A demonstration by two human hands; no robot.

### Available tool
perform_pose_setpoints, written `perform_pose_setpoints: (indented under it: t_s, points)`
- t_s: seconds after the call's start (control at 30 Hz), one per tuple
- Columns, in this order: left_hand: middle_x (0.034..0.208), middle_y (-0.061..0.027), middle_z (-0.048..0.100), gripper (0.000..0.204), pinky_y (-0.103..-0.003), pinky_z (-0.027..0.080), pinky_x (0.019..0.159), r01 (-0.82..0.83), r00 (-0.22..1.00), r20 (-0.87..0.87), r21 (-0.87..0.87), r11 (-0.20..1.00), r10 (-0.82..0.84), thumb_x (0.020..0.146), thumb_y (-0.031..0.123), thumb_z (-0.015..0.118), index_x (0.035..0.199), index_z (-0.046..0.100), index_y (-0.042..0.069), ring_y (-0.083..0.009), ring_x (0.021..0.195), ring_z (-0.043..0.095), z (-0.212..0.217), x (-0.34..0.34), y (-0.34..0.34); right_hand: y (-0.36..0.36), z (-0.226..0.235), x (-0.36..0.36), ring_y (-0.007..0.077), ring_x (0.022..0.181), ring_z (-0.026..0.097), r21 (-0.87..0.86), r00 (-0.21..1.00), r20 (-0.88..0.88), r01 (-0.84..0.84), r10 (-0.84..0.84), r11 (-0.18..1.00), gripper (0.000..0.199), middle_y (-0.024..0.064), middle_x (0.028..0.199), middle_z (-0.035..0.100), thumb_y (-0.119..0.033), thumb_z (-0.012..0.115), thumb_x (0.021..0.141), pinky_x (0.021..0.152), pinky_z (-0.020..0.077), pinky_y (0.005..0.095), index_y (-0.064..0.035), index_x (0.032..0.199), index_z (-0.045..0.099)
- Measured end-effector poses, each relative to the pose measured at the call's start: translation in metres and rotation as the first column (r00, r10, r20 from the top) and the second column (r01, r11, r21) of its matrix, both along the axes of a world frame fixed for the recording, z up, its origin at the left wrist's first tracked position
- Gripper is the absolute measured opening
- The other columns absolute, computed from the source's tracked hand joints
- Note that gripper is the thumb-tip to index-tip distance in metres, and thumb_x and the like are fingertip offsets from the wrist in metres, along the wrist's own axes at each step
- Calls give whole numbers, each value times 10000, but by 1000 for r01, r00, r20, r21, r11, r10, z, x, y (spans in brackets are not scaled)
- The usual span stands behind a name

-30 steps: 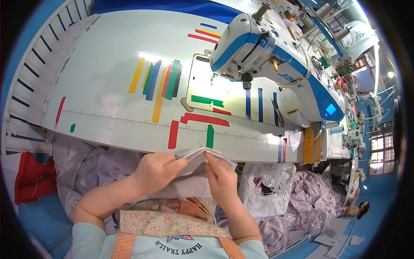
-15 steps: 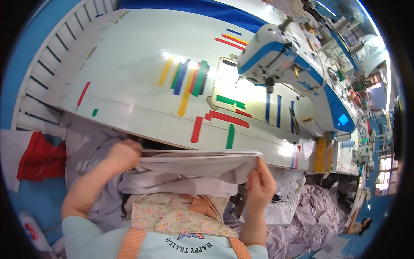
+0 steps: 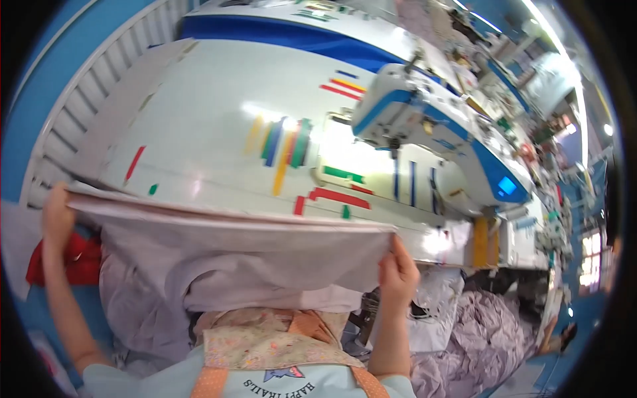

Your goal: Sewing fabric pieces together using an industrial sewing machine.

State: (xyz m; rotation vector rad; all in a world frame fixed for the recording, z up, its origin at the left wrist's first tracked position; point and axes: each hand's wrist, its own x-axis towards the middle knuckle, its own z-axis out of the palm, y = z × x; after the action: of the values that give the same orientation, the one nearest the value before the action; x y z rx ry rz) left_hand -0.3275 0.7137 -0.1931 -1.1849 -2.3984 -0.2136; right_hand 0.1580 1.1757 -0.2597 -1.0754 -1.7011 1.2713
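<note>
A wide piece of pale grey-lilac cloth (image 3: pixel 252 245) is stretched between my two hands along the front edge of the white sewing table (image 3: pixel 219 126). My left hand (image 3: pixel 60 222), far out at the left, is closed on one end of its upper edge. At the other end, my right hand (image 3: pixel 398 268) pinches the cloth's corner between thumb and fingers. The upper edge looks folded and is pulled fairly straight. Below it the fabric hangs in loose folds over my lap, partly covering a floral apron (image 3: pixel 265 338).
A white and blue sewing machine (image 3: pixel 424 126) stands at the right of the table, its lamp lit. Coloured tape strips (image 3: pixel 282 156) mark the tabletop. Crumpled lilac fabric (image 3: pixel 478 331) is heaped at the right, beside a white plastic bag (image 3: pixel 434 318). Red cloth (image 3: pixel 83 262) lies at the left.
My left hand has moved far outward to the left, drawing the cloth's edge out to a much greater width. My right hand keeps its pinch at about the same place.
</note>
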Motion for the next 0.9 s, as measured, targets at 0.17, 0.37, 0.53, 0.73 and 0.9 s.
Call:
perform_pose_setpoints:
  t_s: [0.17, 0.37, 0.53, 0.73, 0.9]
  points:
    - [1134, -186, 626, 382, -422, 458, 958, -305, 952, -12, 7, 952, 305, 834, 48, 601, 1215, 605, 28, -384, 1123, 571, 23, -56, 169, 19, -1, -76, 116, 714, 599, 237, 977, 181, -154, 112, 959, 389, 83, 911, 681, -6, 537, 924, 657, 481, 254, -25, 1303, 620]
    - [1170, -184, 624, 466, -403, 463, 965, 548, 549, 410, 482, 684, -729, 798, 183, 737, 1211, 601, 15, -337, 1104, 590, -92, 137, 394, 23, 8, -108, 328, 1188, 611, 177, 926, 342, -234, 163, 956, 398, 215, 1264, 639, -28, 514, 907, 997, 458, 361, -1, 1294, 603]
    - [860, -174, 672, 213, -415, 526, 723, 506, 382, 592, 509, 696, -710, 810, 191, 701, 920, 694, 9, -349, 786, 655, -97, 191, 445, 31, 12, -109, 390, 1136, 596, 134, 867, 446, -312, 224, 940, 406, 242, 1215, 629, -27, 509, 892, 970, 466, 430, -10, 1291, 588]
    - [811, -162, 647, 65, -384, 512, 657, 530, 379, 593, 490, 692, -710, 772, 15, 707, 826, 672, 7, -335, 747, 645, -77, 183, 447, 41, 13, -34, 383, 1011, 630, 192, 865, 478, -273, 153, 943, 349, 222, 1056, 650, -18, 511, 874, 886, 495, 452, -29, 1197, 640]
    - [835, -155, 644, 94, -380, 507, 647, 488, 331, 620, 533, 691, -711, 775, 21, 714, 854, 663, 13, -329, 745, 641, -82, 180, 451, 133, 34, 118, 394, 820, 587, 793, 623, 476, 0, -621, 609, 150, 167, 814, 603, 37, 565, 775, 742, 464, 463, -8, 890, 651]
